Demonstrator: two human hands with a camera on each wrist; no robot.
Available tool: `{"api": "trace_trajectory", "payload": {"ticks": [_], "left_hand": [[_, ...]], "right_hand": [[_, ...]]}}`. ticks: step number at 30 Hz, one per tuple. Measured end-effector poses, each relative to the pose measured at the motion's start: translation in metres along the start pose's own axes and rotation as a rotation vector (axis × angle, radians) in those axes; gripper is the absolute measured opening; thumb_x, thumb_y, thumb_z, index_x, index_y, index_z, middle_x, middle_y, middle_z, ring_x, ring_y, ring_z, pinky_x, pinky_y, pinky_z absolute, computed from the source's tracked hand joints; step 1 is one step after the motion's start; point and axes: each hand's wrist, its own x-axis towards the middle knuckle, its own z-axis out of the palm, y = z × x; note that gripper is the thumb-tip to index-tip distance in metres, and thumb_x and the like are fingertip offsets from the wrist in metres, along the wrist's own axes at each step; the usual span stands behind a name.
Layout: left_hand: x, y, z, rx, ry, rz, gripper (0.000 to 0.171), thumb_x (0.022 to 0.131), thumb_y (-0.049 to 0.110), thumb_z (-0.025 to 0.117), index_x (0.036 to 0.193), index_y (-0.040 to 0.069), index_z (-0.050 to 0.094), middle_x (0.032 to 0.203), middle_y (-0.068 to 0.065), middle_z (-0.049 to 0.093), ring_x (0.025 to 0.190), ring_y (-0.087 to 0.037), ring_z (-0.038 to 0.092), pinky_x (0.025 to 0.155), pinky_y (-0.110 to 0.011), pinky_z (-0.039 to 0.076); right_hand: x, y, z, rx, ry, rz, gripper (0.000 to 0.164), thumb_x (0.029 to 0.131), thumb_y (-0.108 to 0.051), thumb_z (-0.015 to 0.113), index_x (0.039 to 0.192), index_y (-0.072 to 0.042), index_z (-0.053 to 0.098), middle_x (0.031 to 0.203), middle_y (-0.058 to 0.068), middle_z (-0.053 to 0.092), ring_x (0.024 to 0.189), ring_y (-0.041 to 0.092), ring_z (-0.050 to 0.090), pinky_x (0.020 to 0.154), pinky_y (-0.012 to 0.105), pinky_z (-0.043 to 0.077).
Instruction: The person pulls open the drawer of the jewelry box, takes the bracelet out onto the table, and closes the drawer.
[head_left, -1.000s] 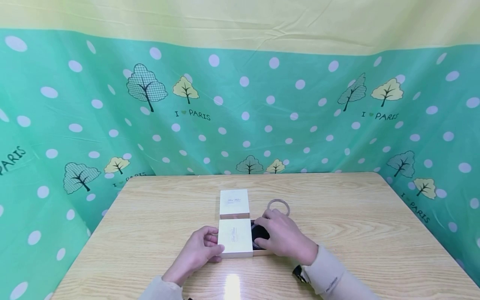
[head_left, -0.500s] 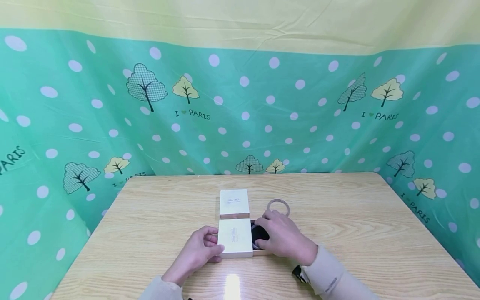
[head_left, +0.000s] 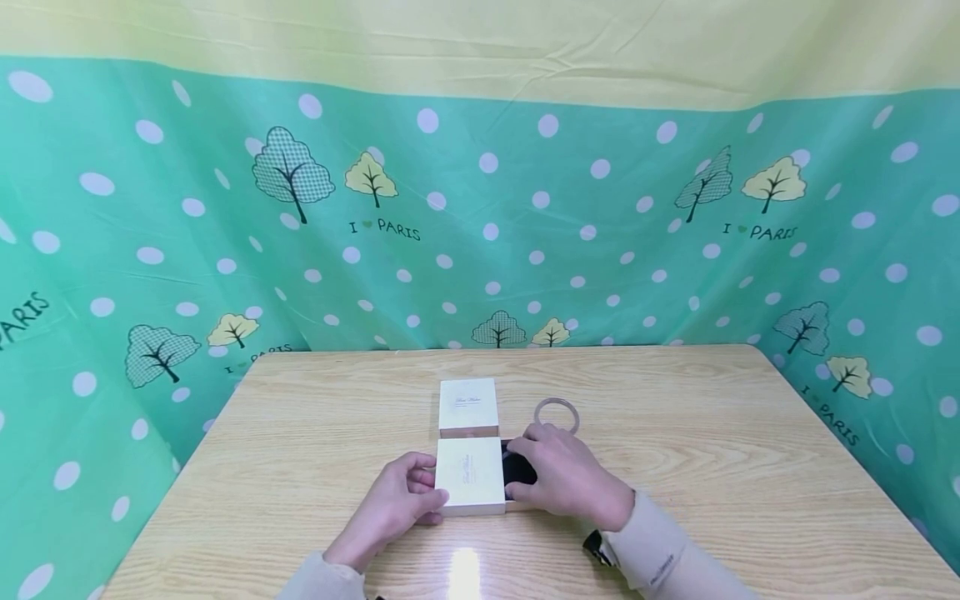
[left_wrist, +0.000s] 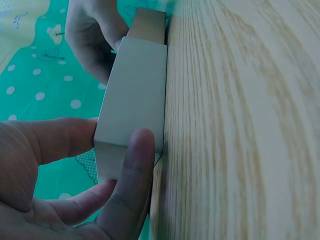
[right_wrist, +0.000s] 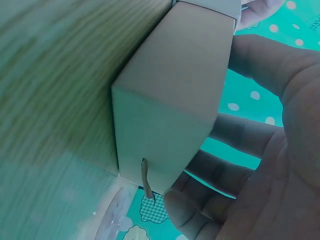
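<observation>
A white drawer-style jewelry box (head_left: pixel 469 475) lies on the table, its inner drawer (right_wrist: pixel 175 65) slid partway out to the right. My left hand (head_left: pixel 393 496) grips the left end of the white sleeve between thumb and fingers. Over the pulled-out drawer bends my right hand (head_left: pixel 562 473), its thumb and fingertips down at the black padding (head_left: pixel 520 469). Whether those fingertips pinch anything inside is hidden. A ribbon pull (right_wrist: pixel 146 179) hangs from the drawer's end in the right wrist view. Just behind the right hand, a pale ring-shaped bangle (head_left: pixel 557 400) lies on the table.
A second white box (head_left: pixel 468 404) sits directly behind the first one, nearly touching it. The wooden table (head_left: pixel 315 417) ends at the back against a green dotted curtain (head_left: pixel 420 283).
The right thumb and fingers have shifted slightly left, toward the sleeve. A pale curved edge inside the drawer shows less than before. The left hand and both boxes stay in place.
</observation>
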Motion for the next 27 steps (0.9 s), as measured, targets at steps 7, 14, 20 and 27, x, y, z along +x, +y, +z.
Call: {"api": "trace_trajectory", "payload": {"ticks": [7,14,20,27], "left_hand": [[0.001,0.0,0.0,0.004,-0.009,0.001,0.06,0.077,-0.007,0.07,0.129,-0.014,0.041,0.103,-0.02,0.047,0.082,-0.024,0.056,0.069,-0.038,0.059],[0.001,0.001,0.001,0.003,-0.017,0.0,0.06,0.077,-0.006,0.071,0.129,-0.013,0.041,0.103,-0.02,0.047,0.082,-0.025,0.057,0.069,-0.038,0.059],[0.001,0.001,0.0,0.004,-0.017,0.0,0.061,0.077,-0.006,0.071,0.129,-0.013,0.04,0.103,-0.02,0.047,0.082,-0.025,0.057,0.069,-0.039,0.059],[-0.001,0.001,0.0,-0.005,-0.012,-0.003,0.061,0.077,-0.007,0.07,0.13,-0.014,0.04,0.103,-0.02,0.048,0.082,-0.024,0.056,0.069,-0.039,0.059]], "right_hand": [[0.001,-0.003,-0.003,0.027,-0.027,0.031,0.056,0.076,-0.047,0.074,0.117,-0.01,0.067,0.106,0.005,0.062,0.088,0.016,0.055,0.073,0.031,0.05],[0.002,-0.007,-0.006,0.023,-0.061,0.053,0.051,0.077,-0.038,0.073,0.119,-0.009,0.066,0.099,0.005,0.059,0.079,0.015,0.05,0.066,0.028,0.048],[0.005,-0.01,-0.007,0.008,-0.081,0.064,0.052,0.076,-0.038,0.075,0.118,-0.009,0.066,0.098,0.006,0.059,0.078,0.015,0.051,0.066,0.029,0.049],[0.013,-0.015,-0.01,-0.038,-0.15,0.108,0.056,0.071,-0.044,0.081,0.114,-0.01,0.068,0.09,0.004,0.059,0.075,0.015,0.052,0.066,0.033,0.049]]}}
